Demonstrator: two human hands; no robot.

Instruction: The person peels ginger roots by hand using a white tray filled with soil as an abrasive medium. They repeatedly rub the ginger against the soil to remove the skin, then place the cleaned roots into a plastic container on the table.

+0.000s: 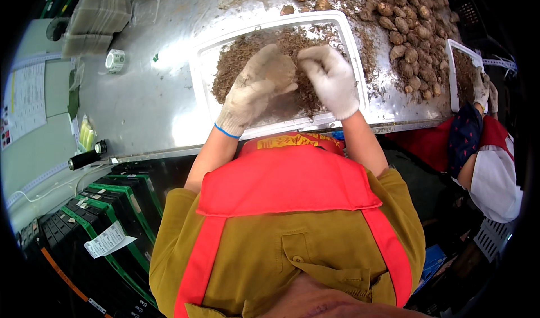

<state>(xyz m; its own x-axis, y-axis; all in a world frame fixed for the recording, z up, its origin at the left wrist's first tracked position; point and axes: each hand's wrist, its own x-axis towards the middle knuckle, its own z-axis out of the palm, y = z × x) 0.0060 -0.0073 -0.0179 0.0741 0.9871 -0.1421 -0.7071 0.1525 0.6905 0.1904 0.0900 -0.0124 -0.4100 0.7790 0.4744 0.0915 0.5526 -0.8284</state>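
Note:
Over a shallow white tray [198, 87], both my hands work in white knit gloves. My left hand [253, 84] is closed around a blurred, tan-brown taro [281, 70], with its thumb reaching to the right. Close by on the right, my right hand [332, 79] has its fingers curled inward, facing the taro; whatever they pinch is too small or hidden to tell. Loose brown fibrous peelings [233, 59] fill much of the tray below the hands.
A large heap of brown taros [410, 31] lies on the metal table [152, 93] at right. Clear plastic boxes [98, 14] and a label roll [115, 61] stand at left. A co-worker's gloved hand [481, 87] is at another white tray [451, 65]. Black-green crates [107, 205] are stacked lower left.

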